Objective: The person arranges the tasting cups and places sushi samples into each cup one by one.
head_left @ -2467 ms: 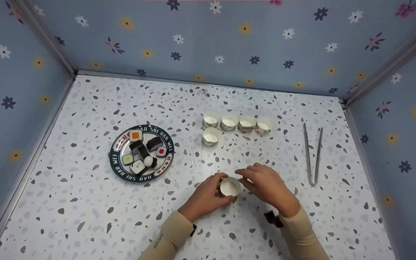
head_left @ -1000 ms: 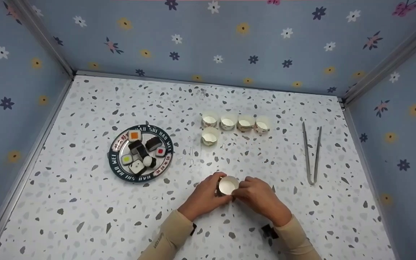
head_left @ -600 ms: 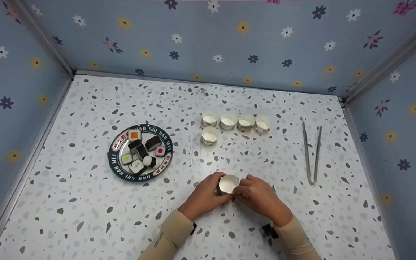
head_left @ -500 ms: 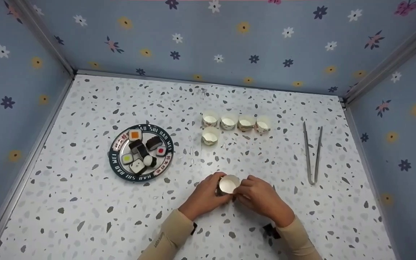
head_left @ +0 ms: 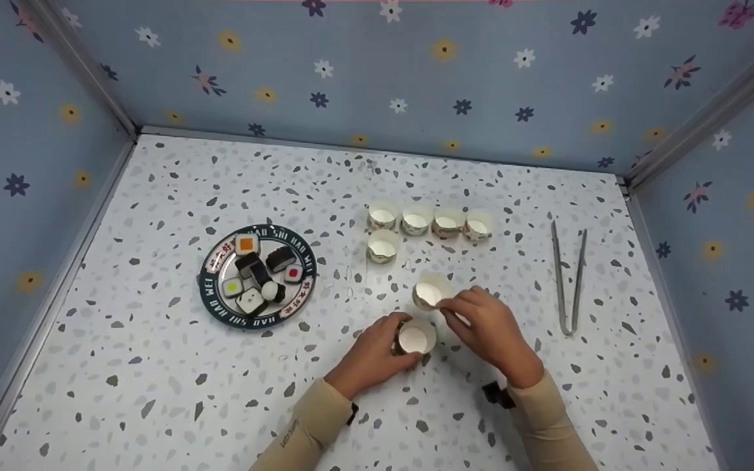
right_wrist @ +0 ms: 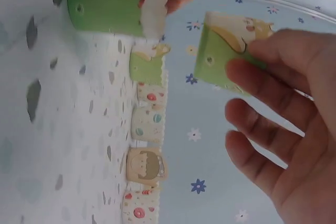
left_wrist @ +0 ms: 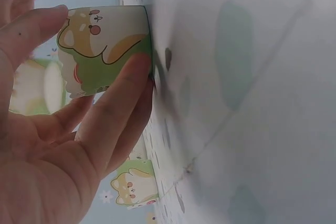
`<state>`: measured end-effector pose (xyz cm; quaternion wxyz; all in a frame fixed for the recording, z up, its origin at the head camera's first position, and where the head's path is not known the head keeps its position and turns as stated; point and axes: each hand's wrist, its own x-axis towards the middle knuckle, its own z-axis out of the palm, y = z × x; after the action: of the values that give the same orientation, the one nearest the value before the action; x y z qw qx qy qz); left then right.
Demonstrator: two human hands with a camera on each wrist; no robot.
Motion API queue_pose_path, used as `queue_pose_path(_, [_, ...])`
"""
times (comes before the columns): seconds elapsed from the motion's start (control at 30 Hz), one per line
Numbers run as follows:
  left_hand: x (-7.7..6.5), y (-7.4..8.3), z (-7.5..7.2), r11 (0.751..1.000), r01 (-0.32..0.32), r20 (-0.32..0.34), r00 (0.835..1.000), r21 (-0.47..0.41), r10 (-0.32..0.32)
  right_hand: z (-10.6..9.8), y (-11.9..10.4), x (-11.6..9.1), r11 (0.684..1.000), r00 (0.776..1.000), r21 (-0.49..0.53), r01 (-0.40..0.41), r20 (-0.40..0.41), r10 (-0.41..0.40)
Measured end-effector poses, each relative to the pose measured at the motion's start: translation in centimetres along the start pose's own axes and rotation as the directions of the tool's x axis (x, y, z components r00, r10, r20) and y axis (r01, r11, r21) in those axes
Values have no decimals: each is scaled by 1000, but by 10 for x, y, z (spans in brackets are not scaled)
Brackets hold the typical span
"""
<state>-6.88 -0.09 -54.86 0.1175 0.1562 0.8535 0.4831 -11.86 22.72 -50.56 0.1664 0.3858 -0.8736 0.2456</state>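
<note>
My left hand (head_left: 370, 358) grips a paper baking cup (head_left: 416, 340) standing on the speckled table, its fingers and thumb around the sides. In the left wrist view that cup (left_wrist: 107, 45) is green with a cartoon dog and a scalloped rim. My right hand (head_left: 491, 335) pinches a second paper baking cup (head_left: 429, 296) by its edge, between thumb and index finger. The right wrist view shows this cup (right_wrist: 220, 51) raised above the table, also green with the cartoon figure, while the other fingers are loosely bent. Both cups look white inside in the head view.
Beyond the hands stand four-abreast-style paper cups in a row (head_left: 415, 222), with one more cup (head_left: 382, 247) before the row's left end. A round plate (head_left: 210, 297) holding several toy-like sushi pieces lies left. Metal tongs (head_left: 568, 327) lie right. Patterned walls (head_left: 377, 78) enclose the table.
My right hand worked at the rim of the cup in my left hand; now it has drawn a second cup out and moved it up and away. My left hand has stayed put.
</note>
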Motion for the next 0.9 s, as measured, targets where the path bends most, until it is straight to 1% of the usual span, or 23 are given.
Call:
queue_pose_path(0.13, [-1,0,0,1000,8,-1,1000,-6,-8,9,15,11,996,998,-67,-53,-21,52])
queue_pose_path(0.33, [0,2,-1,1000,21,-13,1000,8,-21,24,35,28,987,992,-104,-122,-7,122])
queue_pose_path(0.47, [0,2,-1,1000,21,-21,1000,8,-20,34,43,40,980,984,-109,-168,41,174])
queue_pose_path(0.57, [0,1,0,1000,19,-14,1000,0,-19,40,48,47,972,972,-107,-208,86,218])
queue_pose_path(0.73, [0,0,0,1000,11,4,1000,-23,-11,50,56,53,956,948,-122,-267,143,283])
queue_pose_path(0.9, [-1,0,0,1000,13,6,1000,-26,-13,56,62,57,946,931,-112,-304,175,320])
